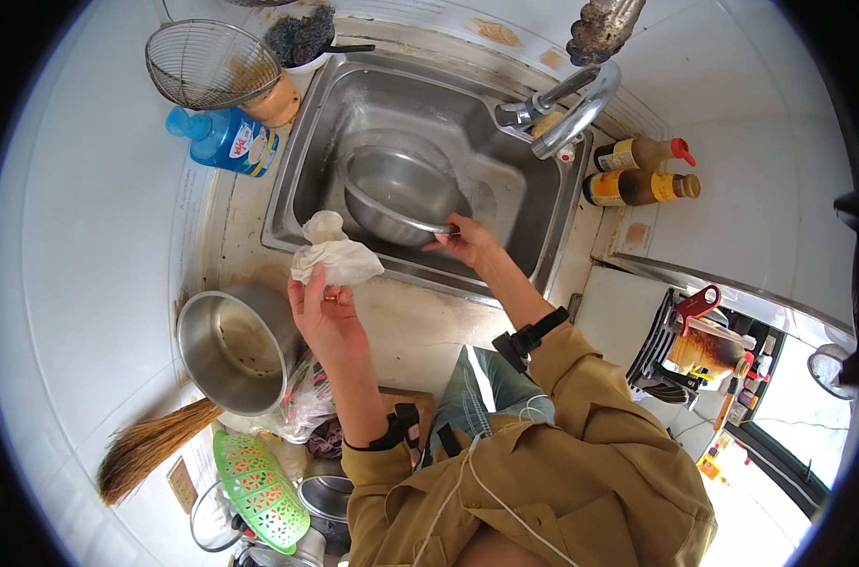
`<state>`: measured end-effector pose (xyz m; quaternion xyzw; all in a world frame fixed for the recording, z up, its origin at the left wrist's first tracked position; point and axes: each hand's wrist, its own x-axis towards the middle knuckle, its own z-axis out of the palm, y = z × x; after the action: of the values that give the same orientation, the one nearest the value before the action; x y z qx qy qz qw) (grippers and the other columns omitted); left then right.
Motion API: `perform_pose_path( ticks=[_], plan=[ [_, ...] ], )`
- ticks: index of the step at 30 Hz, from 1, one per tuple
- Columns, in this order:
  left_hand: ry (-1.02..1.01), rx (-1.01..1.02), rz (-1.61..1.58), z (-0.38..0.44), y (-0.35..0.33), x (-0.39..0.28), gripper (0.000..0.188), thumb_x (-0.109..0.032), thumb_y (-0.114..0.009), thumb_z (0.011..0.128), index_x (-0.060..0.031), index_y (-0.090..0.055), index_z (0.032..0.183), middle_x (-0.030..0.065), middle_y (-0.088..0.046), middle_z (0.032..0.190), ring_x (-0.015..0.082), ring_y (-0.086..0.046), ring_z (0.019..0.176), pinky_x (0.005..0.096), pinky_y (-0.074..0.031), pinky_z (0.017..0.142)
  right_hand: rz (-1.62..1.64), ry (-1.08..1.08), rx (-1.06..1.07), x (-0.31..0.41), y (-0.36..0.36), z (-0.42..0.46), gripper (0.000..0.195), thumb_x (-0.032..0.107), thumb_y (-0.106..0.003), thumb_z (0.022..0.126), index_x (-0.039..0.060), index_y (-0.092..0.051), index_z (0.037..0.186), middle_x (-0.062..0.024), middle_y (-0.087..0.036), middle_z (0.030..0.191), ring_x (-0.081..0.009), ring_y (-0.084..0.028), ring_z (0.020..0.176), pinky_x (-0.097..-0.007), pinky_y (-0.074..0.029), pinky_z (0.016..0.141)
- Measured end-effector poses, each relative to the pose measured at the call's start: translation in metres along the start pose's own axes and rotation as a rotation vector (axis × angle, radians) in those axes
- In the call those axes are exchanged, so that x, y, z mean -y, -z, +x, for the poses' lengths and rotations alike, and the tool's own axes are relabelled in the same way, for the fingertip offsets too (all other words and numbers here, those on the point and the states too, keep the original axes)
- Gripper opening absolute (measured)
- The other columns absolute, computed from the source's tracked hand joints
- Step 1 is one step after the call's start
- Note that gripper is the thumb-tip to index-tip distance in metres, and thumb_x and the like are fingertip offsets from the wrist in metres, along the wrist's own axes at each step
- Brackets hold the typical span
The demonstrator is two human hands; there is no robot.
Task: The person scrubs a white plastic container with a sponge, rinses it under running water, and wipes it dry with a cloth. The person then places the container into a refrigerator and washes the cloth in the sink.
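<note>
My left hand [330, 312] holds up a crumpled off-white cloth [341, 262] near the front left corner of the stainless steel sink [521, 181]. With my right hand [468, 241] I grip the rim of a round metal bowl [401, 191], which is tilted inside the basin. Some clear liquid seems to lie in the bowl. The chrome faucet [578, 113] stands behind, at the sink's back right corner. A blue pump bottle [234, 142] leans or lies left of the basin.
A deep metal pot [238, 354] sits left of my left forearm, above a straw brush [160, 446] and a green colander [259, 489]. A wire strainer [210, 64] is at the back left. Two sauce bottles [638, 188] are at the sink's right.
</note>
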<state>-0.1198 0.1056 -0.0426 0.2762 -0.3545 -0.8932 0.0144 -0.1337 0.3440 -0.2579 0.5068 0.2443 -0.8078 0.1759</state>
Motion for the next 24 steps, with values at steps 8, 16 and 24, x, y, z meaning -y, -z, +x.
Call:
perform_pose_path(
  ticks=[8, 16, 24],
  plan=[
    [-0.019, -0.021, -0.03, -0.01, 0.003, -0.007, 0.02, -0.003, -0.062, 0.092, -0.0073, -0.054, 0.111, 0.0003, -0.061, 0.097, 0.0059, -0.049, 0.071, 0.0217, -0.04, 0.059, 0.513, -0.291, 0.341, -0.045, -0.043, -0.025, 0.04, 0.016, -0.034, 0.105, -0.0099, -0.036, 0.136, -0.04, -0.042, 0.135, -0.0451, -0.059, 0.114, -0.0187, -0.059, 0.051],
    [-0.033, -0.048, -0.056, -0.012, 0.004, -0.006, 0.018, -0.006, -0.061, 0.094, -0.0076, -0.054, 0.11, -0.0001, -0.061, 0.097, 0.0069, -0.049, 0.071, 0.0215, -0.04, 0.059, 0.584, -0.571, 0.592, -0.061, -0.078, -0.038, 0.054, 0.023, -0.037, 0.104, -0.0196, -0.03, 0.136, -0.0303, -0.053, 0.1, -0.0139, -0.057, 0.063, -0.0157, -0.047, 0.039],
    [-0.016, -0.066, -0.069, -0.014, 0.007, -0.003, 0.015, -0.005, -0.06, 0.094, -0.007, -0.055, 0.108, -0.0001, -0.06, 0.095, 0.0071, -0.05, 0.071, 0.0209, -0.04, 0.058, 0.362, -0.433, 0.524, -0.046, -0.07, -0.033, 0.04, 0.019, -0.043, 0.098, -0.0145, -0.049, 0.119, -0.0315, -0.056, 0.096, -0.0226, -0.058, 0.067, -0.0161, -0.045, 0.039]
  ],
)
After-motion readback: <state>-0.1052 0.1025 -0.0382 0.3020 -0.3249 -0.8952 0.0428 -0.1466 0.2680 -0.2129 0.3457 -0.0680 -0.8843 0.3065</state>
